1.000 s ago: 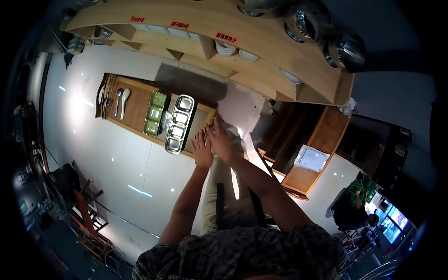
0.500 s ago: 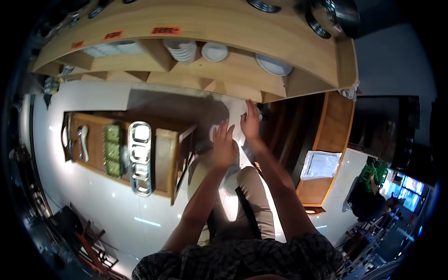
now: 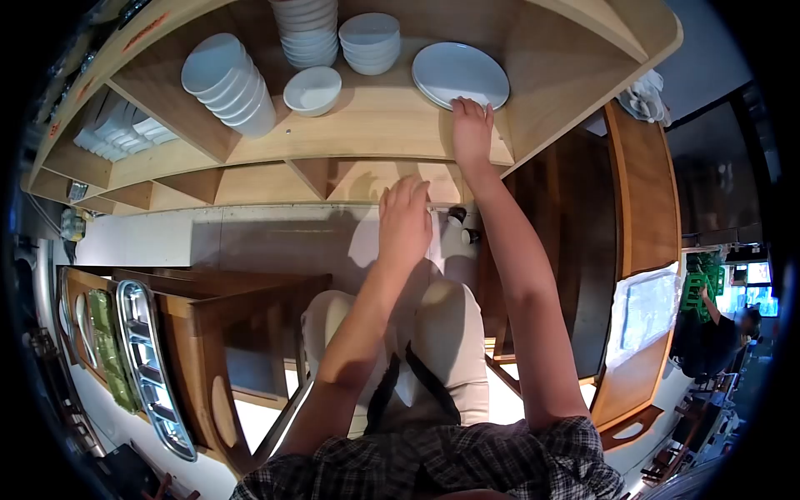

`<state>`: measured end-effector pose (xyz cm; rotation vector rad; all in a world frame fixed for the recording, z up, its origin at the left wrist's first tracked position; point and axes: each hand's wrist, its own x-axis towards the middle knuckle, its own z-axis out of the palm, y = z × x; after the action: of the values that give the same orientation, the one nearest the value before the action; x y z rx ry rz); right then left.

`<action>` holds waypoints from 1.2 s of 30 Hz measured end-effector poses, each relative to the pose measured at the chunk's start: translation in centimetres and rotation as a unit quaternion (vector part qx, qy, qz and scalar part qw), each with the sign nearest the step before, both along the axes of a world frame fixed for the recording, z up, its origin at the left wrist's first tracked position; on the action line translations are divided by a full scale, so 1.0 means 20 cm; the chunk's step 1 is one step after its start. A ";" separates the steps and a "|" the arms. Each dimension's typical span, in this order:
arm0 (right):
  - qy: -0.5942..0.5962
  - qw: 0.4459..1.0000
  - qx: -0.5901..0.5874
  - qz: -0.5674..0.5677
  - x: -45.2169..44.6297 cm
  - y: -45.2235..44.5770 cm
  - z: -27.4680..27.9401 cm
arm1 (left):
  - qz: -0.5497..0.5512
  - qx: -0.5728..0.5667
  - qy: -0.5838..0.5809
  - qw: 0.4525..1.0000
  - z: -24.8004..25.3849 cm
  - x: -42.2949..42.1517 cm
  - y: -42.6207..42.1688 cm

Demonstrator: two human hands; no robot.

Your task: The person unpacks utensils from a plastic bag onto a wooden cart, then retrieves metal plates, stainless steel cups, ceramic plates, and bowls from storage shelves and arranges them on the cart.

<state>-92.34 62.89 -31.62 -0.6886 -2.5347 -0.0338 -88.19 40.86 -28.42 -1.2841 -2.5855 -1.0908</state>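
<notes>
In the wooden shelf, a small stack of white oval plates (image 3: pixel 460 71) lies at the right end of a compartment. My right hand (image 3: pixel 472 137) reaches to their front rim; its fingers are extended over the edge, and whether they press on it I cannot make out. My left hand (image 3: pixel 406 218) hangs in front of the lower shelf board with fingers a little apart and nothing in it. Left of the plates are a short stack of white bowls (image 3: pixel 369 43), a single small bowl (image 3: pixel 312 91) and a leaning stack of deeper bowls (image 3: pixel 229 86).
The shelf's right side panel (image 3: pixel 575 75) rises beside my right hand. A wooden cart at right carries a plastic-wrapped packet (image 3: pixel 643 312). At left, another cart holds a steel compartment tray (image 3: pixel 154 367) and a green tray (image 3: pixel 112 350). Another person (image 3: pixel 708 337) is at far right.
I have bent down closer to the shelf, so its bowls and plates appear larger. My right hand has moved forward to the oval plates; my left hand is still empty.
</notes>
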 end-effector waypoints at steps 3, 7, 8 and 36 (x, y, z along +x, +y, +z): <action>0.057 0.998 0.031 0.021 0.02 0.02 -0.01 | 0.011 -0.015 0.024 1.000 -0.05 0.00 0.01; 0.076 0.996 0.046 0.008 0.03 0.00 0.00 | -0.013 -0.016 0.032 0.999 -0.01 0.01 -0.01; 0.089 0.995 0.041 0.003 0.03 0.00 0.00 | 0.003 -0.018 0.043 0.999 -0.01 0.00 -0.01; 0.208 0.949 0.024 0.236 0.45 -0.52 0.15 | 0.048 -0.028 0.227 0.972 0.14 -0.28 -0.09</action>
<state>-83.29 52.43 -28.56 -0.0408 -2.2103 0.1940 -93.77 39.06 -25.72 -1.2290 -2.3148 -0.6191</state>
